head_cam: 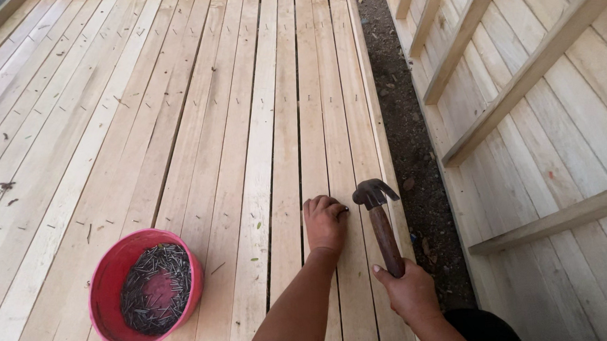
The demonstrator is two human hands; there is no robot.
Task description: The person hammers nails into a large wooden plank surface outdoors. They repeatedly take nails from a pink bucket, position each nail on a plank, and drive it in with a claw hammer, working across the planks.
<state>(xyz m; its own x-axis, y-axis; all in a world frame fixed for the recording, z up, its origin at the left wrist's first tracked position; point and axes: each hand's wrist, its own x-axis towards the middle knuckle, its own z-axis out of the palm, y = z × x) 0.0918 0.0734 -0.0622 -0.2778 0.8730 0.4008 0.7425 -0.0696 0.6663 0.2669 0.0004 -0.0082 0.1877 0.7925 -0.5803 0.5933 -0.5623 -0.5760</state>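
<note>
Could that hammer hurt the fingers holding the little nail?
Maybe. The left hand pinches a nail against the plank, and the hammer in the right hand hovers right beside those fingers, so a crooked swing could hit them. The red bowl of nails sits near the arm, and a bump might spill it.

The nail pinched under the left hand (pixel 325 223) is all but hidden by the fingertips; only a dark speck shows beside the hammer (pixel 380 218) head. The right hand (pixel 408 292) covers the handle's lower end. Nails heaped in the red bowl (pixel 107 281), left of the hammer, are too small to count. Both forearms run off the bottom edge.
</note>
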